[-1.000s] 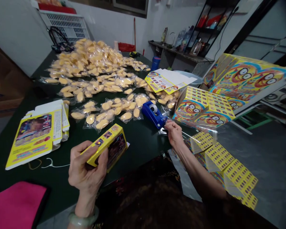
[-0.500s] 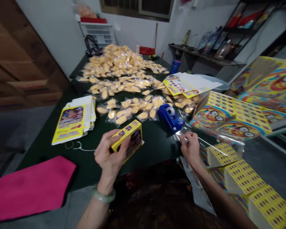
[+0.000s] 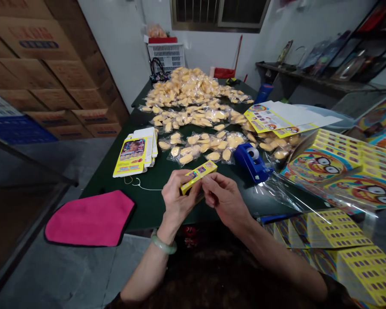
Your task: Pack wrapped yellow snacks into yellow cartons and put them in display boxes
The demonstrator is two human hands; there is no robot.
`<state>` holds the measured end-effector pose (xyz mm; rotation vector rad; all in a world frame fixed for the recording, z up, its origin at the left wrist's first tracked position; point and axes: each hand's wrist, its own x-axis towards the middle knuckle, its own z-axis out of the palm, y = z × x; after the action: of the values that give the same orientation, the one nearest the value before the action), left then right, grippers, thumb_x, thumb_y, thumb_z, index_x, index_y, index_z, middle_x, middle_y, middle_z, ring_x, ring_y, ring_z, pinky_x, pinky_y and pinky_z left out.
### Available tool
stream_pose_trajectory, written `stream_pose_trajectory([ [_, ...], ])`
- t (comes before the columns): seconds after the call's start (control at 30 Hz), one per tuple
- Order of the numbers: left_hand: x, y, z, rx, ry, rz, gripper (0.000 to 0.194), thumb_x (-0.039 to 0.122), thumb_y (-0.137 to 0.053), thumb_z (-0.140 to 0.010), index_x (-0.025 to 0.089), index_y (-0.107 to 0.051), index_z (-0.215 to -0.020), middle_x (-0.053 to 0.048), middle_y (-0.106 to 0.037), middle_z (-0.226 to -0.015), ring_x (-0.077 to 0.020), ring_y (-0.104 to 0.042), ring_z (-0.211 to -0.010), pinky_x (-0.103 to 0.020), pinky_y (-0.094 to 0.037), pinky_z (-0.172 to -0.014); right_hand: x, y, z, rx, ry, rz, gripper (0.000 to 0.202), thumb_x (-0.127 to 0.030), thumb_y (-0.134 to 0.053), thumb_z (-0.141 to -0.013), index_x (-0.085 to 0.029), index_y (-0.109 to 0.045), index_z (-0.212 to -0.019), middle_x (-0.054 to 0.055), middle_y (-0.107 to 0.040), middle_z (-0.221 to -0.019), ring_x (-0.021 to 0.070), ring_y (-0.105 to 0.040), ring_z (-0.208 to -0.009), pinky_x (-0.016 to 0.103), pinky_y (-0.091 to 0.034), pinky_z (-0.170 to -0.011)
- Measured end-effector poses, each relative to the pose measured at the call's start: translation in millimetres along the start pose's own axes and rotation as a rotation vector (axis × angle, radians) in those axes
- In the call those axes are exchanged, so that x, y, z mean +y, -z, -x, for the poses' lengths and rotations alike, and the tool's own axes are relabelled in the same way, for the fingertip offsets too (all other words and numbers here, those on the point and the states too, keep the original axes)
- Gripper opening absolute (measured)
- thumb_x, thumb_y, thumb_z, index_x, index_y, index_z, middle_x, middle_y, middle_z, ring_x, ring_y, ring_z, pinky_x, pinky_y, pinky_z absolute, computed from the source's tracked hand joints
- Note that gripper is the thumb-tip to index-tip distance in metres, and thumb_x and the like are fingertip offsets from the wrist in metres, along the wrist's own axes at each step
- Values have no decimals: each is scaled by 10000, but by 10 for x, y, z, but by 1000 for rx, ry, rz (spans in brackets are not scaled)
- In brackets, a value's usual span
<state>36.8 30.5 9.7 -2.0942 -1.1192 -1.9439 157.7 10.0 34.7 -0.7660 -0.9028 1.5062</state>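
Note:
My left hand (image 3: pixel 176 193) is closed around a small yellow printed box (image 3: pixel 201 174), tilted above the near edge of the dark green table. The fingers of my right hand (image 3: pixel 223 195) are pinched together against the box's right end; whatever is between them is too small or hidden to make out. Right of the hands stands a blue tape dispenser (image 3: pixel 252 163) with a roll in it. Beyond the box lie clear-wrapped yellow oval pieces (image 3: pixel 186 154), heaped higher at the far end. Flat yellow and white cartons (image 3: pixel 133 154) are stacked to the left.
Yellow printed display boxes (image 3: pixel 324 165) and clear plastic film (image 3: pixel 283 193) take up the right side. More card sheets (image 3: pixel 270 118) rest behind them. A pink cloth-like piece (image 3: pixel 90 219) is at the near left. Brown cartons (image 3: pixel 38 73) are stacked against the left wall.
My right hand has moved left from beside the tape dispenser to the box. My left hand has turned the box so its narrow printed side faces up. The view has shifted left.

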Motion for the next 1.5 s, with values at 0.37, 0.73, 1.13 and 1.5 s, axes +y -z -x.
stream_pose_trajectory([
  [0.37, 3, 49, -23, -56, -88, 57, 200, 123, -710, -735, 176, -531, -806, -27, -648, -837, -97, -632, -704, -193, -502, -591, -70, -23, 20, 108, -96, 50, 372, -402, -761, -598, -169, -486, -506, -77, -426, -427, 25, -319, -337, 175, -223, -326],
  [0.73, -23, 222, -179, -466, -131, -61, 347, 137, -517, -829, 216, -630, -1148, -3, -529, -784, -67, -521, -609, -169, -425, -525, 13, 76, -53, 73, -55, 190, 424, -494, -729, -629, -177, -481, -498, -70, -436, -416, 41, -358, -323, 187, -264, -321],
  [1.13, -299, 260, -325, -95, 629, 186, 333, 320, -624, -677, 134, -713, -938, -30, -656, -770, -119, -567, -633, -227, -457, -573, 689, 629, 195, 229, 417, 1262, 435, -192, -628, -718, -160, -558, -1146, 149, -608, -1095, 281, -614, -975, 430, -521, -775],
  [1.5, -567, 348, 83, -2, 1087, 105, 398, 487, -613, -616, 125, -643, -778, -87, -642, -746, -229, -607, -720, -357, -490, -656, 56, 645, 68, -352, 1152, 1575, 397, -247, -480, -906, -110, -498, -1278, 172, -622, -1161, 253, -559, -1115, 387, -424, -887],
])
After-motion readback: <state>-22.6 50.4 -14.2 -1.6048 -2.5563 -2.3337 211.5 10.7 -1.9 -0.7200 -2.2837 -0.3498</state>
